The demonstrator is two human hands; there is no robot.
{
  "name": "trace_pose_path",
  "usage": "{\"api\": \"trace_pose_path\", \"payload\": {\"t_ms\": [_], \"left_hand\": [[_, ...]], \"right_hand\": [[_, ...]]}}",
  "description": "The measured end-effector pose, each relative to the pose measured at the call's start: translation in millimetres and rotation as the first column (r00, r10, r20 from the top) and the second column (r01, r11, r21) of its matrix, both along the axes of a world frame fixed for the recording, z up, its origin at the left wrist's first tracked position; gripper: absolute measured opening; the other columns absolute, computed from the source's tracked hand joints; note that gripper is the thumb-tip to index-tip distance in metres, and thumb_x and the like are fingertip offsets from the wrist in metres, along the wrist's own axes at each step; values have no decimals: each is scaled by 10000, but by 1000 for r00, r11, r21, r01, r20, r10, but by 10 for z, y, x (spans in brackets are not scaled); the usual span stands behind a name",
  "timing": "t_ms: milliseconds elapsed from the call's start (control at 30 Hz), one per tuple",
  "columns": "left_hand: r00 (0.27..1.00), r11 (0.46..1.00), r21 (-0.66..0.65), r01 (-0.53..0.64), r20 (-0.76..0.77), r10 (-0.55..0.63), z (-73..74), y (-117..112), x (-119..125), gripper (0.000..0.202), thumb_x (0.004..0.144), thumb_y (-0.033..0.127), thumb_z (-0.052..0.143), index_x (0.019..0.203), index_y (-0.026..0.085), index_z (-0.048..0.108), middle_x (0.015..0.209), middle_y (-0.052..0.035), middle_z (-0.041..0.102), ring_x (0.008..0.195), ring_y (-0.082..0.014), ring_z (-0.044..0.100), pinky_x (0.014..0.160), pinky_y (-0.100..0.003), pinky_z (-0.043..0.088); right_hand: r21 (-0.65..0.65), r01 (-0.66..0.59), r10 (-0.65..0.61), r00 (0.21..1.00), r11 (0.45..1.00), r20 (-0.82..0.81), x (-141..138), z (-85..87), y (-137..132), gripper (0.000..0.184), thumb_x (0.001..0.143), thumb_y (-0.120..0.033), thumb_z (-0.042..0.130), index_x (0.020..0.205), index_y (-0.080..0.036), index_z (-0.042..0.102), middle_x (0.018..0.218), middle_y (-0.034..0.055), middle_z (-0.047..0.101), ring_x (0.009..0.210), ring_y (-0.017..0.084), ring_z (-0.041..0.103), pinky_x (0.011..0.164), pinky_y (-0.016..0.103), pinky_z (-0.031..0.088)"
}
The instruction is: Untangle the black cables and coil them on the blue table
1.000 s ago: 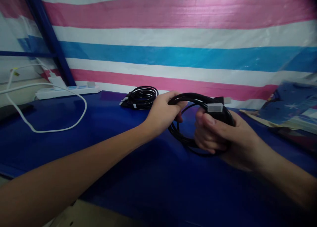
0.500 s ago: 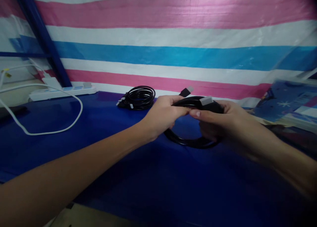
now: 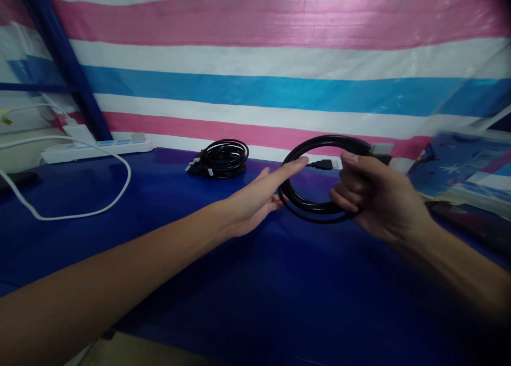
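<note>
My right hand (image 3: 377,198) is closed around the right side of a coiled black cable (image 3: 309,209) and holds the loop upright above the blue table (image 3: 167,238). One silver-tipped plug (image 3: 381,148) sticks out above my thumb, and a second plug (image 3: 325,165) points across the inside of the loop. My left hand (image 3: 259,198) is open with its fingers stretched out, the fingertips touching the loop's left edge. A second coiled black cable (image 3: 221,158) lies flat on the table farther back to the left.
A white power strip (image 3: 96,145) sits at the back left with a white cord (image 3: 80,211) looping over the table. A blue printed bag (image 3: 463,169) lies at the right. A striped pink, white and blue sheet (image 3: 279,63) hangs behind. A dark blue post (image 3: 64,63) stands left.
My left hand has let go of the coil and opened flat. My right hand has turned the loop upright and shifted it a little to the right.
</note>
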State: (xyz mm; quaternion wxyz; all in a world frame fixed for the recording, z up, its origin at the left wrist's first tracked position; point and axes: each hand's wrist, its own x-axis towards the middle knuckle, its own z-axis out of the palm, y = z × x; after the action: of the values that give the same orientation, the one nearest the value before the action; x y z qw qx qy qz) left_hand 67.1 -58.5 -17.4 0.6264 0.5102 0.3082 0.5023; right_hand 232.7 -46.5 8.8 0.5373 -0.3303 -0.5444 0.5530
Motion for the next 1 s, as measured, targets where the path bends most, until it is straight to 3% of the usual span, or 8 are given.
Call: {"api": "trace_pose_path", "payload": {"t_ms": [100,200,333,500,567,700,833,1000], "left_hand": [[998,996,-82,-22,60,27,-38,32,9,299,738,435,697,793,161,589,708,-10,606,665,-119,591,689,-267,459],[999,999,-21,35,8,-35,-78,38,-15,284,736,314,709,622,155,503,480,67,453,462,-61,486,606,-233,452],[951,958,-15,288,-110,-287,8,-47,-67,311,812,317,621,574,160,497,376,77,403,334,-65,417,479,-237,429],[779,838,-174,518,-309,-546,238,-132,-168,445,857,408,547,484,173,485,354,46,383,348,-92,459,505,-266,450],[816,891,-127,437,-362,-451,265,-122,-170,379,816,375,604,513,183,481,348,78,310,305,-66,350,450,-257,401],[941,998,30,61,-334,-48,178,-40,-97,223,722,218,658,586,180,485,384,104,278,306,-22,222,361,-216,219],[972,985,64,-163,-158,171,62,55,-65,299,723,212,644,552,192,401,391,113,247,304,-5,202,367,-217,191],[955,955,1,-295,25,295,-6,80,-52,385,759,251,628,561,206,301,415,115,211,319,-15,181,363,-218,213]], "right_hand": [[-57,-7,9,999,998,43,-30,-105,51,434,745,-264,671,494,-193,324,430,-97,161,357,40,126,321,198,201],[-147,-86,116,970,985,212,-17,-168,98,369,714,-269,699,526,-190,391,425,-98,212,368,37,154,330,193,220],[-175,-216,273,851,961,449,31,-146,80,250,710,-377,703,637,-176,574,427,-80,294,386,50,218,340,193,227],[-86,-299,294,777,950,556,-6,-109,-29,247,727,-398,671,685,-157,645,431,-50,389,389,63,304,371,216,276],[-17,-256,224,808,967,546,-41,-125,-48,230,739,-378,656,665,-160,634,413,-50,393,384,72,336,382,224,300],[-30,-159,158,905,987,394,-88,-185,-15,84,670,-206,675,650,-165,605,450,-43,471,420,78,418,439,220,370],[-148,-165,182,977,975,107,-113,-267,64,142,672,-230,731,738,-170,620,499,-66,475,469,62,440,633,244,493],[-175,-251,255,967,952,-1,-129,-358,108,181,726,-274,727,830,-184,609,553,-59,533,535,73,522,702,246,501]]}}
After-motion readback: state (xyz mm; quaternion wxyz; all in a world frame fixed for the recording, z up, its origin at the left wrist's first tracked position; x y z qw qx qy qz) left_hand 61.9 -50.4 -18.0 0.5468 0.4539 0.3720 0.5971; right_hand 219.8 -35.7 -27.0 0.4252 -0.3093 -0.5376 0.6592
